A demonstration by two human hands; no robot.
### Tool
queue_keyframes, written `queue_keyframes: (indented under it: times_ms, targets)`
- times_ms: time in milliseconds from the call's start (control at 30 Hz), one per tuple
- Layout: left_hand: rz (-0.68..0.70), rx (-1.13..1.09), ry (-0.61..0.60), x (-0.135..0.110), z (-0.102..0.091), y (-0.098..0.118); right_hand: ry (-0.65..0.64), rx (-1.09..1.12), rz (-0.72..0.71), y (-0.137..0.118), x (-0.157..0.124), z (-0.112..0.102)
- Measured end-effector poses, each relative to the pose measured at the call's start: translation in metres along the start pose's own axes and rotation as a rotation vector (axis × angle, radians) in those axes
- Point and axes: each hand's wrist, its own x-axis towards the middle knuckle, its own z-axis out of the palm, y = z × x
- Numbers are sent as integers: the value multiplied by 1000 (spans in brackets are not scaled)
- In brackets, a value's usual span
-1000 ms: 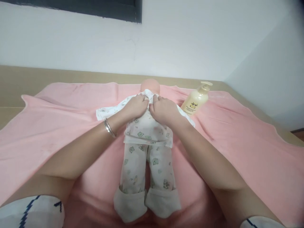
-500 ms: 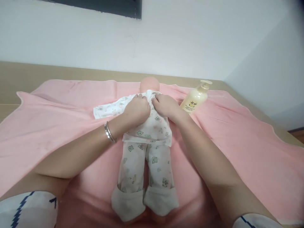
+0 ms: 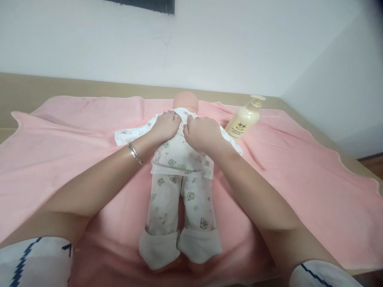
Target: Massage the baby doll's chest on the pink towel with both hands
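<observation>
A baby doll (image 3: 186, 101) lies on its back on a pink towel (image 3: 74, 135), head away from me, in a white printed top (image 3: 179, 157) and matching trousers (image 3: 179, 203) with turned-up cuffs. My left hand (image 3: 164, 125), a silver bangle on its wrist, grips the top's cloth at the doll's chest near the collar. My right hand (image 3: 202, 133) grips the same cloth just to the right, fingers curled. The two hands nearly touch.
A cream pump bottle (image 3: 245, 118) lies tilted on the towel just right of the doll's shoulder. The towel covers a wooden surface (image 3: 36, 85) against a white wall. The surface's right edge (image 3: 356, 165) drops off at the far right.
Both hands stay at the doll's chest and have shifted slightly while working the cloth of the top. My head has tipped a little, so everything sits lower-left in the picture.
</observation>
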Motion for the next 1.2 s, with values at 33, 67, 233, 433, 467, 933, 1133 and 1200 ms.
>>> queue_keyframes:
  times_ms: [33, 67, 233, 433, 467, 933, 1133, 1200]
  targets:
    - [11, 35, 30, 0, 3, -1, -5, 45, 6, 3, 3, 2]
    - [23, 59, 58, 0, 6, -1, -10, 104, 16, 6, 7, 5]
    - [61, 70, 112, -3, 12, -1, 54, 309, 33, 26, 27, 27]
    - [90, 163, 40, -4, 3, -2, 76, 322, 23, 26, 32, 39]
    - [96, 187, 16, -4, 1, -2, 74, 319, 23, 25, 32, 38]
    - [130, 425, -151, -31, -23, 32, -89, 337, 8, 26, 14, 7]
    - [15, 121, -124, -5, -27, 6, -109, -99, -96, -3, -8, -10]
    - [48, 100, -105, -1, -20, -2, -96, -74, -117, -2, -8, -11]
